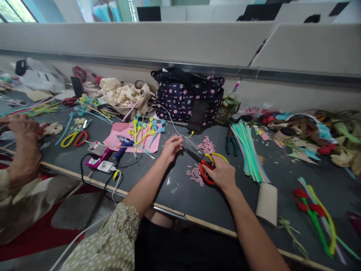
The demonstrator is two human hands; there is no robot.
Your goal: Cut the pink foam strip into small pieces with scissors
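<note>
My right hand (221, 174) is closed round the red and yellow handles of a pair of scissors (207, 161), whose blades point up and left toward my left hand. My left hand (171, 147) pinches something small at the blade tips; I cannot make out what it is. Small pink cut pieces (195, 175) lie on the dark table (180, 188) just under the scissors, and another heap of them (207, 144) lies just beyond.
A polka-dot bag (189, 98) stands behind my hands. To the left lie pink paper (128, 139) with pipe-cleaner flowers, a glue gun (123, 146) and a power strip (105, 165). Green pipe cleaners (248, 150), pliers (231, 143) and a cardboard tube (266, 204) lie right. Another person's hand (24, 130) works at far left.
</note>
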